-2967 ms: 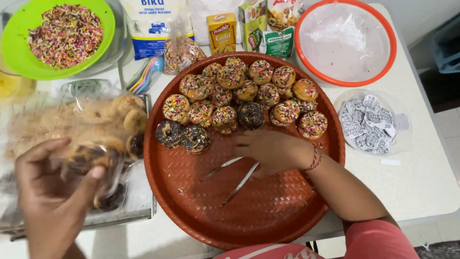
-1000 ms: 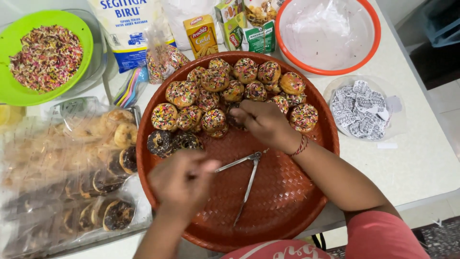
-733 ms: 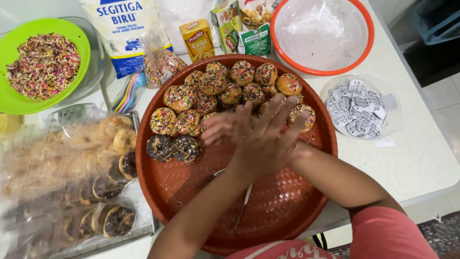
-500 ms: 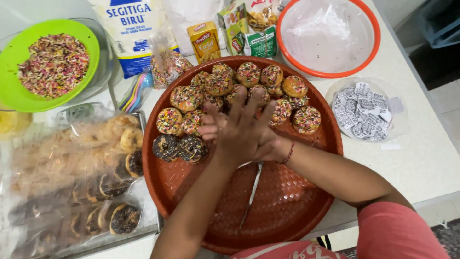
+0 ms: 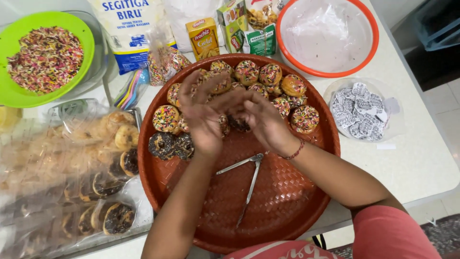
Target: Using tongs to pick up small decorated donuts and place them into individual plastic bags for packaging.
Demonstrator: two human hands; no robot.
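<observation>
My left hand (image 5: 203,117) and my right hand (image 5: 261,120) meet over the far half of the round red woven tray (image 5: 282,211), fingertips touching each other just above the sprinkle-topped doughnuts (image 5: 268,79). The left fingers (image 5: 191,86) are spread open and hold nothing; the right fingers curl loosely toward the left palm, and I cannot tell whether anything is pinched between them. The doughnuts sit packed together on the tray's far side, some hidden under my hands. Metal tongs (image 5: 249,180) lie flat on the bare weave near my wrists, untouched. To my left, a tray of bagged doughnuts (image 5: 115,168) rests on the table, with a green bowl of sprinkles (image 5: 43,57) beyond it.
</observation>
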